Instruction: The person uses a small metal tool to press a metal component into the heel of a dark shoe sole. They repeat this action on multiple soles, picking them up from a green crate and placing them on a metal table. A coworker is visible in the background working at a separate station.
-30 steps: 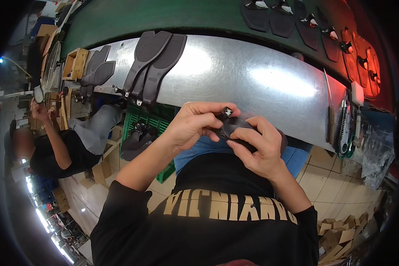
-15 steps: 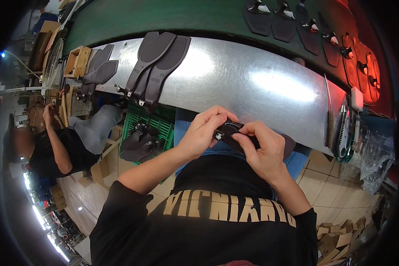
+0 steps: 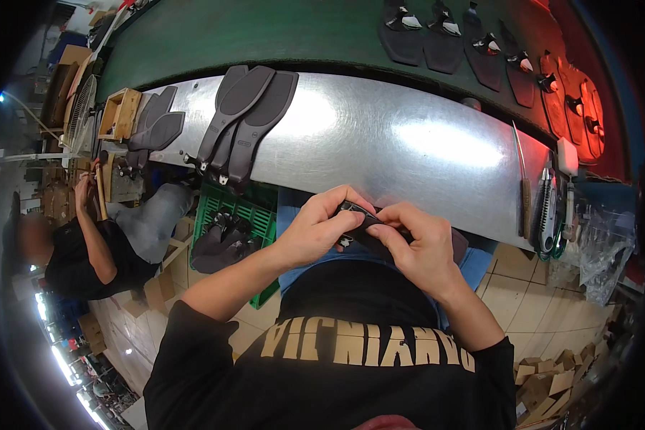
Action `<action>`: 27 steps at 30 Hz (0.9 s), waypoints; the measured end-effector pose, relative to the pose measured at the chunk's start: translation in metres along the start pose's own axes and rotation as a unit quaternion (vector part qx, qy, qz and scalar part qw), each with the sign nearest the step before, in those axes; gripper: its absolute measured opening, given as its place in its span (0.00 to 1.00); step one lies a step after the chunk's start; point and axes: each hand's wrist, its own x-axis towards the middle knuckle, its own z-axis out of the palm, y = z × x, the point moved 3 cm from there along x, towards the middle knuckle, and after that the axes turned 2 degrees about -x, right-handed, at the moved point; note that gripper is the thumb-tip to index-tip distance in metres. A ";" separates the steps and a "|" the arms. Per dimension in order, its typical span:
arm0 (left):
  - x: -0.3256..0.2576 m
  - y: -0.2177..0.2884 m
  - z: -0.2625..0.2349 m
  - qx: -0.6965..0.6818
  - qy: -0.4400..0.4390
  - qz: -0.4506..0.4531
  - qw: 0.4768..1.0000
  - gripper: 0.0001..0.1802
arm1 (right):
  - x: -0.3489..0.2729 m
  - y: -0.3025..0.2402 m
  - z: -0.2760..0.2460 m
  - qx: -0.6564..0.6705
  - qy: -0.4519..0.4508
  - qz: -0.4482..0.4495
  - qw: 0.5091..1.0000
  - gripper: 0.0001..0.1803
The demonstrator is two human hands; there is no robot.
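Observation:
Both hands meet above my lap, on a dark grey sole-shaped piece [image 3: 459, 245] with a black strap-like part and a bit of shiny metal. My left hand [image 3: 321, 228] pinches the strap end between thumb and fingers. Close beside it, my right hand [image 3: 419, 244] grips the same piece with bent fingers and thumb. The wide end sticks out past my right hand; the fingers hide much of the middle. Similar dark grey sole-shaped pieces [image 3: 254, 129] lie stacked on the metal bench [image 3: 358, 154] to the left, their narrow metal-tipped ends overhanging the near edge.
A green crate [image 3: 265, 233] of dark parts stands below the bench. An awl [image 3: 523, 197] and a utility knife [image 3: 546, 215] lie at right. Finished-looking pieces with straps [image 3: 444, 46] line the green belt [image 3: 279, 36]. Another person [image 3: 93, 244] holds a hammer [image 3: 100, 186] at left.
My left fingers have shifted over the strap end, covering more of the metal. My right fingertips have come closer to the left. The whole view has shifted slightly.

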 end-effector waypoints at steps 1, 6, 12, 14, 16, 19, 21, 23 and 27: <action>0.000 0.001 -0.001 0.000 0.002 -0.007 1.000 0.09 | 0.003 -0.002 -0.002 -0.013 -0.014 -0.011 1.000 0.06; 0.003 0.011 -0.004 -0.067 -0.010 0.025 0.997 0.09 | 0.032 -0.013 -0.019 0.009 -0.120 0.029 0.992 0.06; 0.005 0.016 -0.029 -0.171 0.137 0.100 0.970 0.18 | 0.056 -0.020 -0.075 -0.196 0.220 -0.211 0.932 0.10; 0.000 -0.001 -0.045 -0.207 0.174 0.071 0.960 0.20 | 0.045 0.018 -0.119 -0.269 0.293 -0.158 0.904 0.16; -0.005 -0.020 -0.053 -0.228 0.187 0.026 0.955 0.18 | 0.021 0.048 -0.142 -0.431 0.350 -0.064 0.829 0.19; -0.009 -0.030 -0.044 -0.223 0.168 -0.003 0.960 0.19 | 0.001 0.092 -0.145 -0.518 0.308 0.002 0.798 0.19; -0.007 -0.028 -0.039 -0.218 0.144 -0.011 0.965 0.19 | 0.000 0.097 -0.142 -0.480 0.282 0.026 0.830 0.17; -0.001 -0.033 -0.035 -0.231 0.148 -0.023 0.961 0.18 | 0.008 0.085 -0.135 -0.472 0.275 -0.024 0.837 0.14; 0.005 -0.040 -0.017 -0.380 0.117 -0.081 0.914 0.17 | -0.013 0.035 -0.070 -0.167 0.196 -0.074 0.964 0.14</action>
